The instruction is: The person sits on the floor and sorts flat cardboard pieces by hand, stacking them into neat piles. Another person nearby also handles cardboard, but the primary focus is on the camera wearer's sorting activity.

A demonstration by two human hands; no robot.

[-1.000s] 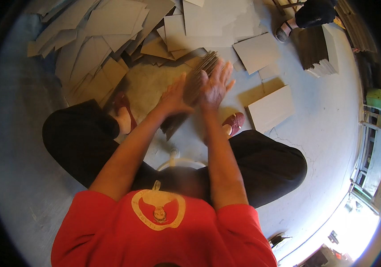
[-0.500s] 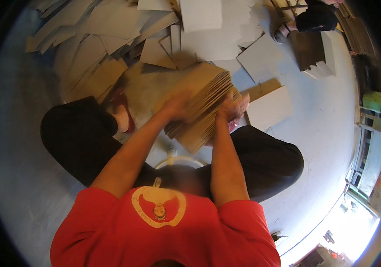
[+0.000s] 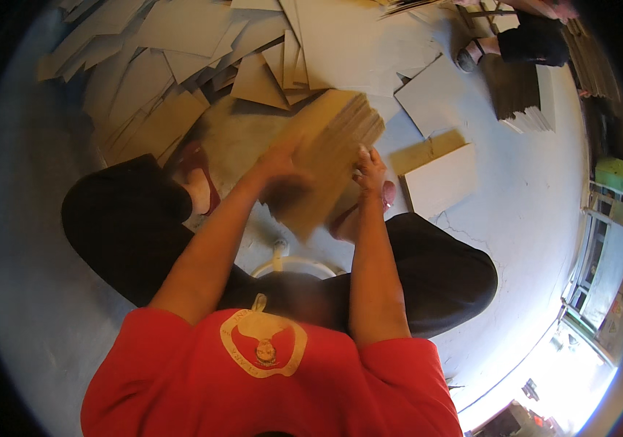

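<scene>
Between my two hands is a thick stack of brown cardboard sheets [image 3: 326, 171], tilted and slightly smeared by motion. Its layered edges show along the right side and look uneven. My left hand [image 3: 280, 166] holds the stack's left side, with the fingertips blurred against the cardboard. On the right edge, my right hand [image 3: 371, 172] has its fingers curled against the sheets. The stack is in front of me, between my spread knees.
Many loose cardboard sheets [image 3: 180, 29] lie heaped on the floor ahead and to the left. A smaller cardboard pile [image 3: 439, 178] sits right of my hands. Another person's foot [image 3: 467, 58] is at the upper right, beside an upright stack of cardboard [image 3: 512, 91]. Under me is a round stool [image 3: 297, 264].
The fanned-out sheets are now pressed closer together. My right hand has its fingers bent at the edge instead of stretched out, and my left hand has shifted slightly left.
</scene>
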